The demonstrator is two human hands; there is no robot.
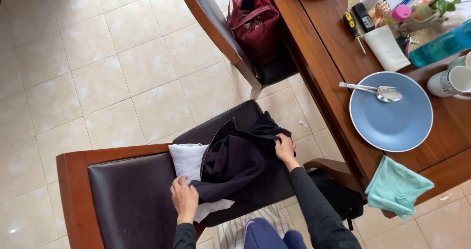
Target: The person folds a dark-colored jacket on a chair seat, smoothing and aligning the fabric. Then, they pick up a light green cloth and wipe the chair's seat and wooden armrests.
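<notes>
A black garment lies crumpled on the dark seat of a wooden chair, partly over a white folded cloth. My left hand pinches the garment's near edge, where it overlaps the white cloth. My right hand grips the garment's far right edge, by the seat's side. Both arms wear dark sleeves.
A wooden table at right holds a blue plate with a spoon, mugs, a teal bottle and small tools. A teal cloth hangs off its edge. A second chair carries a maroon bag. A black bag sits on the tiled floor.
</notes>
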